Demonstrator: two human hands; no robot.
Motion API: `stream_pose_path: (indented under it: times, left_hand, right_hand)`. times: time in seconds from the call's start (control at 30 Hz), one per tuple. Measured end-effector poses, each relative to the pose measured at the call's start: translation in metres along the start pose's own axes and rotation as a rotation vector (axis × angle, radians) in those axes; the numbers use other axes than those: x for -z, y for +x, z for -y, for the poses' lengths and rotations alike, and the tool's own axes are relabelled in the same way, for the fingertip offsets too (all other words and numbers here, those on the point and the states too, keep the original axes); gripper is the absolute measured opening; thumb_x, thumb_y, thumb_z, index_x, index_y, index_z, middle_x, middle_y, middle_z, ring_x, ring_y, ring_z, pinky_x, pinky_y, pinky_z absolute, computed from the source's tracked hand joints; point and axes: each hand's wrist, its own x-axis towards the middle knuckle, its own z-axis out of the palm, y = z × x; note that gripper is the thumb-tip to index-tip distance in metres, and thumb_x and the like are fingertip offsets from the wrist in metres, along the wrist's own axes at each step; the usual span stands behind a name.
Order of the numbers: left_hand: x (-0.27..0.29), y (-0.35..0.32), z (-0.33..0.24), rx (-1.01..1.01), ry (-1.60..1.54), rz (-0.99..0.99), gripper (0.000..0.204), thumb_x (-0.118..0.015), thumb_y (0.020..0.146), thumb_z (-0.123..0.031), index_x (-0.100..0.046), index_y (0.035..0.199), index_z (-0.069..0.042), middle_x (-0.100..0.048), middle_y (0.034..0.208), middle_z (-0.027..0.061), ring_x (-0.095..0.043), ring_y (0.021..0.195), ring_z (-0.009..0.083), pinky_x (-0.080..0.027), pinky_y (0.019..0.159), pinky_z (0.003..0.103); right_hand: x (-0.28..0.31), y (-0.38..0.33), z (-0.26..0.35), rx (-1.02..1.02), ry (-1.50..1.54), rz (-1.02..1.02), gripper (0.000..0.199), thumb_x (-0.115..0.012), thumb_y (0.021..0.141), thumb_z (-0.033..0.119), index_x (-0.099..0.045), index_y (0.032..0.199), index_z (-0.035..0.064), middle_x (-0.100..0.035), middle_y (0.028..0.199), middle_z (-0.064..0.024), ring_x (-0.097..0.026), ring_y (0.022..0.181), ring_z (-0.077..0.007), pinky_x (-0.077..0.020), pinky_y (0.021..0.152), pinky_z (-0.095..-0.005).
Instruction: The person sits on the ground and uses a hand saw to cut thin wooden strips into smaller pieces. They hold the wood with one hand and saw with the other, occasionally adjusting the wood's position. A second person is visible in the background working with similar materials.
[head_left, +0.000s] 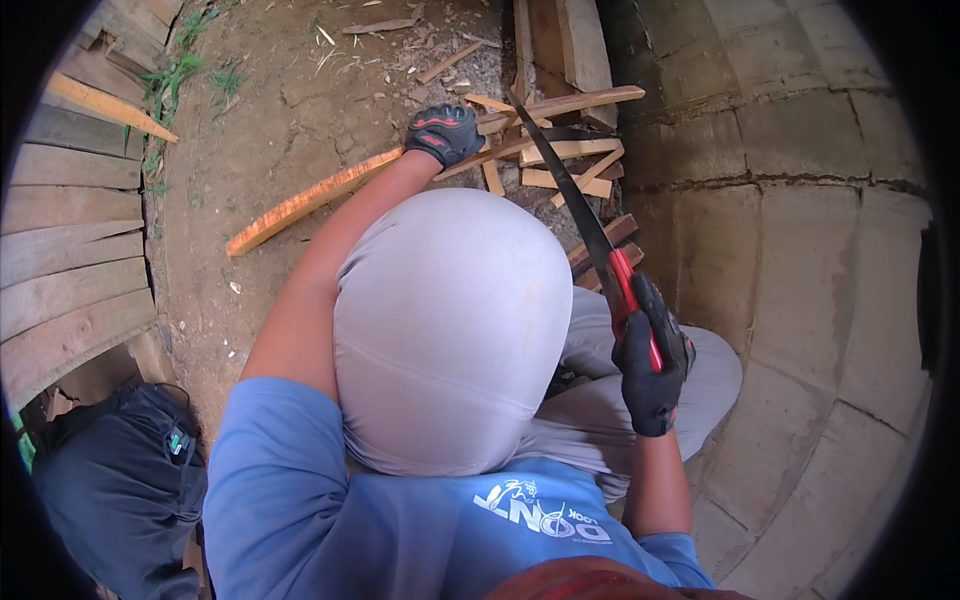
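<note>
My left hand (pixel 443 134), in a black glove with red trim, is closed over a long wooden strip (pixel 318 198). The strip slants up from the dirt on the left, past my bent knee, toward a heap of split wood pieces (pixel 570 150). In my right hand (pixel 652 362), also gloved in black, is the red handle of a machete (pixel 568 183). Its long dark blade points forward and a little left. The tip appears over the wood beyond my left hand; whether it touches the wood I cannot tell.
A wall of large grey blocks (pixel 800 260) runs along the right. Weathered boards (pixel 75 220) line the left, with a pointed orange-brown stick (pixel 110 106) there. A black cloth item, perhaps a bag (pixel 115 485), lies at lower left. Wood chips (pixel 450 62) litter the dirt ahead.
</note>
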Motion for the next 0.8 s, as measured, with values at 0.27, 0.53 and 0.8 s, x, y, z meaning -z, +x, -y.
stream_pose_path:
  times: [0.27, 0.53, 0.8]
  left_hand:
    - [0.007, 0.007, -0.001, -0.023, -0.02, 0.094, 0.052, -0.063, 0.088, -0.051, -0.077, 0.114, -0.008, -0.076, 0.116, 0.0214, -0.075, 0.105, 0.0403, -0.059, 0.089, 0.052]
    - [0.031, 0.024, 0.017, -0.191, -0.124, 0.301, 0.057, -0.062, 0.089, -0.056, -0.078, 0.116, -0.009, -0.078, 0.106, 0.0228, -0.076, 0.096, 0.0391, -0.058, 0.085, 0.049]
    - [0.039, 0.014, 0.018, -0.114, -0.187, 0.184, 0.054, -0.065, 0.088, -0.055, -0.076, 0.126, -0.018, -0.079, 0.113, 0.0158, -0.077, 0.1, 0.034, -0.061, 0.086, 0.046]
  right_hand:
    - [-0.005, -0.011, 0.005, 0.177, -0.063, -0.098, 0.041, -0.06, 0.104, 0.014, -0.069, 0.142, 0.0039, -0.078, 0.118, -0.0149, -0.071, 0.09, -0.0197, -0.0566, 0.084, -0.035]
    - [-0.004, 0.011, 0.039, 0.254, -0.003, -0.134, 0.041, -0.06, 0.104, 0.016, -0.07, 0.142, 0.0024, -0.074, 0.135, -0.0169, -0.072, 0.114, -0.0236, -0.0551, 0.1, -0.0379]
    - [-0.016, 0.029, 0.065, 0.155, -0.007, -0.08, 0.04, -0.06, 0.106, 0.017, -0.071, 0.141, 0.003, -0.076, 0.132, -0.0157, -0.073, 0.108, -0.0193, -0.0566, 0.097, -0.0358]
